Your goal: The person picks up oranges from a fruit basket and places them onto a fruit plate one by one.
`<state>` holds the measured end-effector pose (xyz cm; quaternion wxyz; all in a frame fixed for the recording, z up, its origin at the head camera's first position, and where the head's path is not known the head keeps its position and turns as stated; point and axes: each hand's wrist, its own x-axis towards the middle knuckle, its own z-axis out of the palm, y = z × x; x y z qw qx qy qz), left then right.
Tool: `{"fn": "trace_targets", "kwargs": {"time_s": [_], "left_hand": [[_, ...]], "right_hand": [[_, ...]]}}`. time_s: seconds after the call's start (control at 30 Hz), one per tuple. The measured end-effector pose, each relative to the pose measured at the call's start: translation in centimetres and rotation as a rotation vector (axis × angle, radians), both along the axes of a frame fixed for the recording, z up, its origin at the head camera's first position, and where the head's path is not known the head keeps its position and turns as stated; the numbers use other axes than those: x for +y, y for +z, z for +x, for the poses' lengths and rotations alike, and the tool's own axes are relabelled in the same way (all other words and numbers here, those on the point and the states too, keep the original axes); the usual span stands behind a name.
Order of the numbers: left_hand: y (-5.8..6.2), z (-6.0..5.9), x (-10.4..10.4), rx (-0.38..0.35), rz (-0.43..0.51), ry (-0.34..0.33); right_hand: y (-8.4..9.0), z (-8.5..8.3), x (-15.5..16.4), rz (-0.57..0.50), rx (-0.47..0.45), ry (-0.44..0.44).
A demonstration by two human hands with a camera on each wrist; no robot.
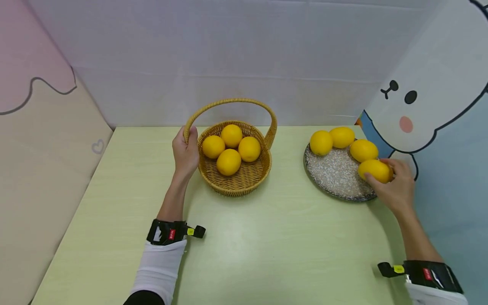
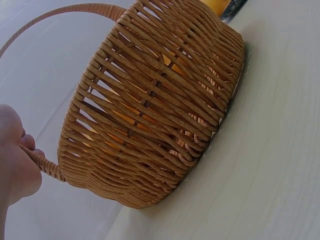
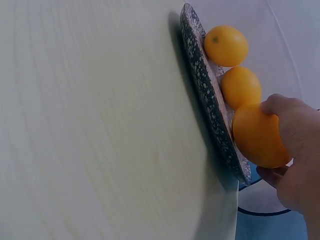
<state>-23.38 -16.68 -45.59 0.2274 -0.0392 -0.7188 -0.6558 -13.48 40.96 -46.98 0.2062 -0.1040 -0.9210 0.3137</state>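
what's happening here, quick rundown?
A person's left hand grips the wicker basket where its handle meets the rim; four lemons lie inside. The right hand holds a lemon at the near edge of the speckled plate, which carries three more lemons. Basket and plate sit on the green table.

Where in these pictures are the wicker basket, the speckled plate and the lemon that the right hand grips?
wicker basket [image 1: 244,180]: head view, bare woven floor near the front rim.
speckled plate [image 1: 335,173]: head view, bare middle.
lemon [image 3: 256,136]: right wrist view, its exposed side.
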Motion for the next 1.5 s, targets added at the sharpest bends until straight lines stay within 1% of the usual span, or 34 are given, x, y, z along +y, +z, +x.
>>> {"fn": "trace_targets", "kwargs": {"time_s": [0.17,0.4,0.63,0.83,1.0,1.23,1.5], "left_hand": [[-0.1,0.0,0.0,-0.004,0.002,0.002],[0.0,0.1,0.0,0.003,-0.001,0.0],[0.0,0.1,0.0,-0.001,-0.001,0.005],[0.0,0.1,0.0,0.002,-0.005,0.002],[0.0,0.1,-0.1,0.01,-0.011,0.002],[0.1,-0.1,-0.1,0.012,-0.001,-0.012],[-0.1,0.1,-0.2,0.001,-0.004,-0.002]], "right_hand": [[-0.5,0.1,0.3,0.005,-0.023,-0.015],[-0.7,-0.2,0.3,0.011,-0.063,-0.025],[-0.7,-0.6,0.7,-0.019,-0.059,-0.025],[-0.7,-0.5,1.1,-0.035,-0.072,-0.054],[-0.7,-0.5,1.2,-0.051,-0.063,-0.066],[-0.6,-0.5,1.3,-0.069,-0.096,-0.082],[-0.6,-0.4,1.2,-0.069,-0.109,-0.067]]}}
